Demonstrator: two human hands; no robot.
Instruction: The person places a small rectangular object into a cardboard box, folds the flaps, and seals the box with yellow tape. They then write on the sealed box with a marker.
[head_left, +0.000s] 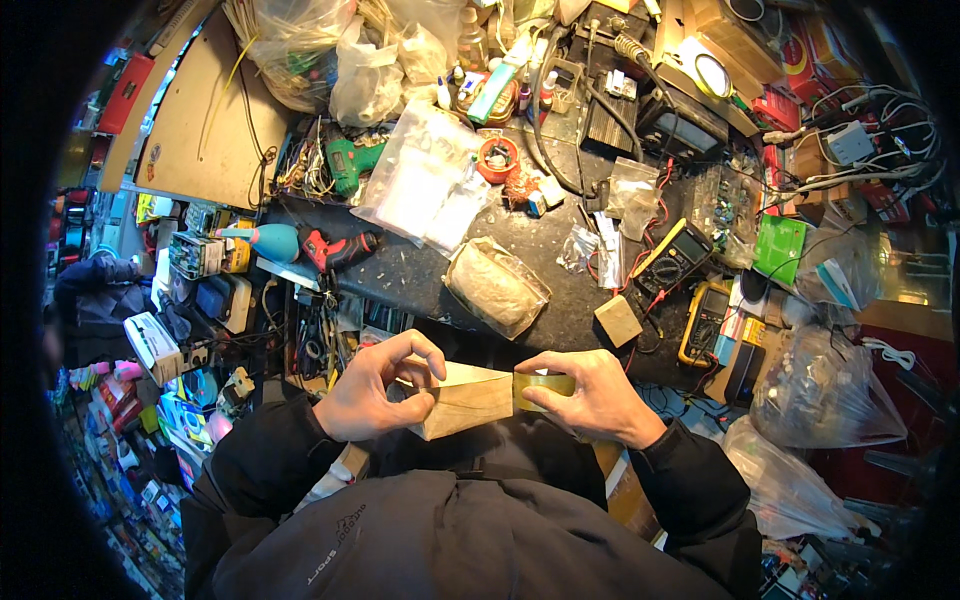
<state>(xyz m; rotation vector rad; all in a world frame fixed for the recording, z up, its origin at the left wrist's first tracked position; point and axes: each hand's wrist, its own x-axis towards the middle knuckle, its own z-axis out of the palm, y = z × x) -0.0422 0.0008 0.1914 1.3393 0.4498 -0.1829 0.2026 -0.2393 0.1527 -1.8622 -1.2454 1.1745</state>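
Observation:
My left hand (382, 386) grips the left end of a brown cardboard box (469, 401), held above my lap in front of the workbench. A roll of clear yellowish adhesive tape (544, 390) is in my right hand (592, 394), between thumb and fingers, close against the box's right end. Whether a strip of tape joins roll and box, I cannot tell. Beyond the hands, a wrapped bundle in clear plastic (499, 289) lies at the bench's near edge. A small tan block (618, 321) rests to the right of it.
Two yellow-edged multimeters (673, 259) with red leads lie at the right. A red and black power drill (337, 249), a teal squeeze bulb (274, 242) and a green drill (351, 161) are at the left. Plastic bags (431, 176) and a red round container (498, 159) sit farther back on the workbench (405, 281).

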